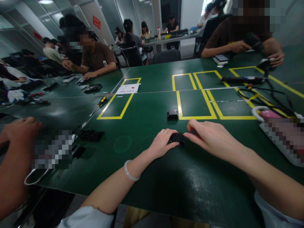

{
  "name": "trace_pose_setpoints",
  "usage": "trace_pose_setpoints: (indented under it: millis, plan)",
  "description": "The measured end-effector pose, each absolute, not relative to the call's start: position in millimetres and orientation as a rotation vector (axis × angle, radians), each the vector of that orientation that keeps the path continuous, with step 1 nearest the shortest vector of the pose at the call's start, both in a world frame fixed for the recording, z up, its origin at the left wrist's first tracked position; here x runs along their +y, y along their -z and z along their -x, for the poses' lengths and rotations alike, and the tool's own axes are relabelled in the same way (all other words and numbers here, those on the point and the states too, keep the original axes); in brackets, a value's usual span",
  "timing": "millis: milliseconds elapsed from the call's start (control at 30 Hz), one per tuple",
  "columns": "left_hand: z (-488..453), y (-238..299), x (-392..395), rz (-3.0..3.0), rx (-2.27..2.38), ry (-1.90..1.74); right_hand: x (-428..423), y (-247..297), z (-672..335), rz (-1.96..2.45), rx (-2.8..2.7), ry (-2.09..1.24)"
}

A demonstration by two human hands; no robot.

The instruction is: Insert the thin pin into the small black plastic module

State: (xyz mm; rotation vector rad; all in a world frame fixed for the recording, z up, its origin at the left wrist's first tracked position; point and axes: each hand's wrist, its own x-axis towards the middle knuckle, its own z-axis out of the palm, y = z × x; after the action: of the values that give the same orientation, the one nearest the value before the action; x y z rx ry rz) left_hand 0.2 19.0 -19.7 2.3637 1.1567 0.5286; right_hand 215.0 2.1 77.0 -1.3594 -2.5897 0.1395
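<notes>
My left hand (163,142), with a pale bangle (129,172) at its wrist, grips a small black box-like part (177,138) from its left side, low on the green table. Curled close to the part's right end is my right hand (201,134), thumb and fingers drawn together. Something dark shows between those fingers, but its kind cannot be made out. A second black block (172,114), similar in size and with a shiny top, stands on the table just beyond my hands.
Yellow tape outlines (197,118) mark the green table (147,177). A screwdriver (102,101) and paper sheet (128,89) lie left of centre; dark cables (273,95) and a pink round object (269,114) lie right. A co-worker's arm (14,158) reaches in at left; other people sit across.
</notes>
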Motion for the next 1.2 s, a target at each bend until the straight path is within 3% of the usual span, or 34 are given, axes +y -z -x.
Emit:
trace_pose_setpoints:
  millis: [933,1200]
  plan:
    - [-0.7,19.5,19.4,-2.353,1.157,-0.534,4.1,-73.5,-217.2,1.176,-2.631,-0.158]
    - [-1.0,18.9,19.3,-2.36,1.153,-0.53,4.4,-74.4,-212.7,1.327,-2.663,-0.091]
